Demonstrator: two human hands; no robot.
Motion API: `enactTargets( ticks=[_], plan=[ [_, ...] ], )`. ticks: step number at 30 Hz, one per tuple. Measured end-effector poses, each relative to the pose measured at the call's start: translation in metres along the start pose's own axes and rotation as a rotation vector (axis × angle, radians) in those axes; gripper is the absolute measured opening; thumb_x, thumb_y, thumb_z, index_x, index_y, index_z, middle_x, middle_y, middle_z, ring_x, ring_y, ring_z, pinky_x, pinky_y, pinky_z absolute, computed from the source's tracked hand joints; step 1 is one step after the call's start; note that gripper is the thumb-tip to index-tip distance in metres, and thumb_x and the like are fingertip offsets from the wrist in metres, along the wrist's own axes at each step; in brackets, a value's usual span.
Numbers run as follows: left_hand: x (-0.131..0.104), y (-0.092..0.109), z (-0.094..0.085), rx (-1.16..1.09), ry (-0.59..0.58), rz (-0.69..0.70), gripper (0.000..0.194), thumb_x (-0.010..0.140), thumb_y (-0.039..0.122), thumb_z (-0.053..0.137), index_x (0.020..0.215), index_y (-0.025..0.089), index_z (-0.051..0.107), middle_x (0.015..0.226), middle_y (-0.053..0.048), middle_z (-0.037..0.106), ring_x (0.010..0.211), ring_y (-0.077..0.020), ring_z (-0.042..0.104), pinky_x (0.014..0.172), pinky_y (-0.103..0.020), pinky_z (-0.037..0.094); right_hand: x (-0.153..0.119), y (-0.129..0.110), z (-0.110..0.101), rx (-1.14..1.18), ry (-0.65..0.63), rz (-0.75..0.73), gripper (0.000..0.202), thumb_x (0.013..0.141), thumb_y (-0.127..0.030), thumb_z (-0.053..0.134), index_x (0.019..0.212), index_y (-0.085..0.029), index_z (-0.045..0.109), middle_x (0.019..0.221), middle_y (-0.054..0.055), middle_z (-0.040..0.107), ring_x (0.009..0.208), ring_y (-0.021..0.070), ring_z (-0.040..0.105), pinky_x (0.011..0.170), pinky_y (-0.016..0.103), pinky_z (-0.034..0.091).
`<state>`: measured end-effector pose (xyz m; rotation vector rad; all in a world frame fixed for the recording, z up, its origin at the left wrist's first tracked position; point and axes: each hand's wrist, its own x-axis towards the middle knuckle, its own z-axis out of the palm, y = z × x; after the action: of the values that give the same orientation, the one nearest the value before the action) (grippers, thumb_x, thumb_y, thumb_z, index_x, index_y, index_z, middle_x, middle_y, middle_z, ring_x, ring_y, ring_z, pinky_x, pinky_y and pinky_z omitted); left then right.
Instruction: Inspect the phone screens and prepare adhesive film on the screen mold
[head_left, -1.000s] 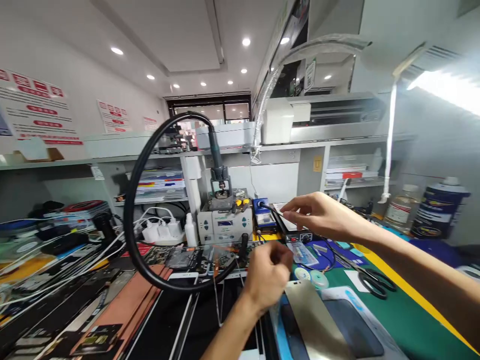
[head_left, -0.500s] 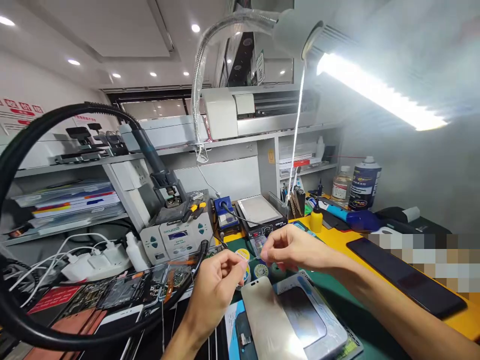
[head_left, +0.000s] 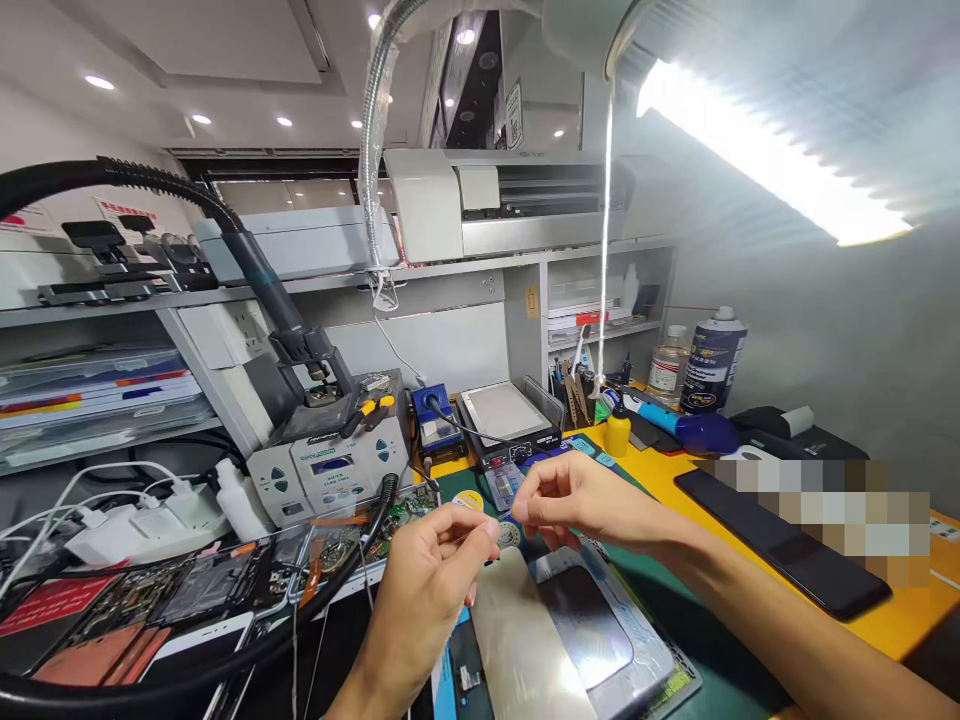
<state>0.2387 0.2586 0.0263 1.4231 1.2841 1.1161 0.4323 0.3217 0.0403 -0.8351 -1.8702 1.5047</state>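
Note:
My left hand [head_left: 439,570] and my right hand [head_left: 577,500] are close together above the green mat [head_left: 720,665], fingertips almost meeting. Each pinches one end of a thin wire [head_left: 504,517], which is hard to make out. Just below the hands lies a phone with a silver back plate [head_left: 517,640], and beside it a dark screen in a grey frame [head_left: 600,630]. Small solder reels [head_left: 471,500] sit behind my fingers.
A hot-air rework station [head_left: 330,465] with a thick black hose [head_left: 150,185] stands at the left, then a blue soldering stand [head_left: 435,425] and a heating plate [head_left: 502,412]. Opened phones [head_left: 187,585] lie front left. A yellow bottle [head_left: 617,432], spray can [head_left: 712,360], black slab [head_left: 780,535] and bright lamp [head_left: 765,150] are right.
The view swung right and up. My right hand drew back from the soldering stand to meet my left hand, and both now pinch the thin wire above the silver phone.

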Motion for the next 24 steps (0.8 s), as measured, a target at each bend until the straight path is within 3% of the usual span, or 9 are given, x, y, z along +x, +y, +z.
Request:
enactTargets(
  ticks=[5,9,13,16,19,24],
  plan=[
    [-0.003,0.0,0.003,0.05,0.001,0.06,0.023,0.084,0.039,0.064,0.078,0.017,0.068,0.06,0.004,0.054,0.051,-0.0081,0.042,0.047,-0.019,0.03,0.0,0.007,-0.005,-0.074,-0.038,-0.001,0.013,0.078,-0.028,0.066,0.078,-0.014,0.067,0.068,0.0,0.066,0.052,0.0091,0.057,0.041,0.017,0.041],
    [-0.002,0.0,0.005,0.084,-0.003,0.064,0.02,0.083,0.035,0.065,0.078,0.016,0.069,0.055,0.006,0.05,0.051,-0.0087,0.041,0.048,-0.021,0.029,0.001,0.007,-0.004,-0.158,-0.056,0.002,0.014,0.08,-0.028,0.065,0.081,-0.015,0.067,0.068,-0.001,0.066,0.055,0.01,0.06,0.043,0.018,0.043],
    [0.0,-0.002,0.004,0.07,0.015,0.061,0.023,0.083,0.038,0.065,0.076,0.016,0.067,0.057,0.005,0.053,0.05,-0.0079,0.039,0.047,-0.02,0.028,-0.008,0.004,-0.022,-0.314,0.038,0.031,0.016,0.087,-0.031,0.062,0.088,-0.015,0.065,0.074,-0.001,0.067,0.06,0.011,0.062,0.046,0.019,0.046],
    [-0.001,-0.004,0.002,0.031,0.029,0.027,0.025,0.083,0.042,0.065,0.078,0.017,0.065,0.047,0.008,0.045,0.045,-0.0076,0.034,0.042,-0.019,0.024,-0.027,0.009,-0.05,-0.53,0.206,0.115,0.026,0.096,-0.038,0.054,0.094,-0.014,0.063,0.078,0.0,0.065,0.063,0.0124,0.063,0.053,0.024,0.05],
    [-0.005,-0.001,0.001,-0.016,0.035,-0.01,0.028,0.084,0.044,0.064,0.078,0.017,0.065,0.043,0.009,0.041,0.042,-0.0071,0.03,0.039,-0.019,0.021,-0.047,0.021,-0.072,-0.789,0.298,0.263,0.024,0.095,-0.037,0.058,0.091,-0.014,0.065,0.087,0.001,0.067,0.075,0.0161,0.065,0.068,0.032,0.055],
    [-0.008,0.006,0.003,-0.09,0.036,-0.035,0.029,0.083,0.043,0.064,0.073,0.016,0.065,0.04,0.009,0.039,0.039,-0.0063,0.027,0.037,-0.018,0.02,-0.056,0.045,-0.076,-1.077,0.309,0.462,0.02,0.093,-0.033,0.062,0.101,-0.014,0.064,0.1,0.004,0.067,0.085,0.0186,0.065,0.077,0.037,0.055]
  ],
)
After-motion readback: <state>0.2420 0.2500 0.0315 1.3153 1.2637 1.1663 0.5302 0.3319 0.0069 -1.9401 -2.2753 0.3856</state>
